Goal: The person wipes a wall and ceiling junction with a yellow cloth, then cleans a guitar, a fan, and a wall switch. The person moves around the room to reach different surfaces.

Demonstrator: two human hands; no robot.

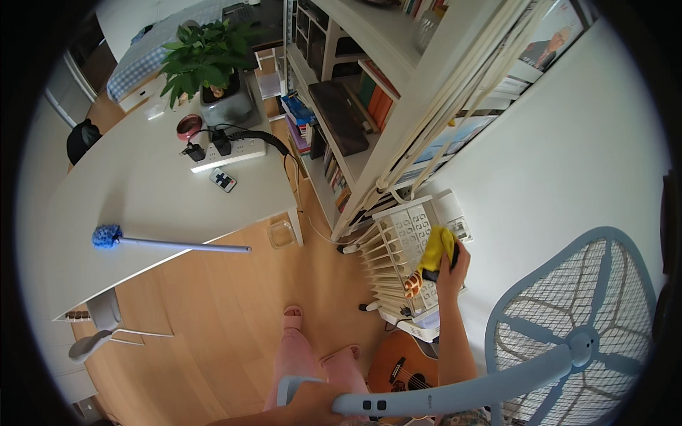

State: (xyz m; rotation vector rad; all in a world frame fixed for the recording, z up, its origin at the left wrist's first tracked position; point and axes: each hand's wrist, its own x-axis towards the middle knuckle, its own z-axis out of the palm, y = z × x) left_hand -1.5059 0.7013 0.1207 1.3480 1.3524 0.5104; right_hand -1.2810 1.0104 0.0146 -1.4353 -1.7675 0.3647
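My left hand (pixel 314 403) grips the handle end of a blue electric fly swatter (pixel 453 391), whose meshed head spreads across the lower right beside the wall. My right hand (pixel 454 266) is raised over a white radiator-like heater (pixel 405 239) and holds a yellow cloth (pixel 438 247) together with a dark item, mostly hidden by the fingers. An orange-and-white patterned object (pixel 413 285) is just below the cloth; whether the hand holds it is unclear. On the white table a blue fluffy duster (pixel 106 236) lies with its pale handle sticking out past the edge.
The white table (pixel 160 197) carries a potted plant (pixel 213 69), a power strip (pixel 229 154) and a remote (pixel 222 180). A white bookshelf (pixel 362 175) stands ahead. An acoustic guitar (pixel 405 362) is near my feet, a glass container (pixel 281 235) on the floor, a chair (pixel 101 330) at left.
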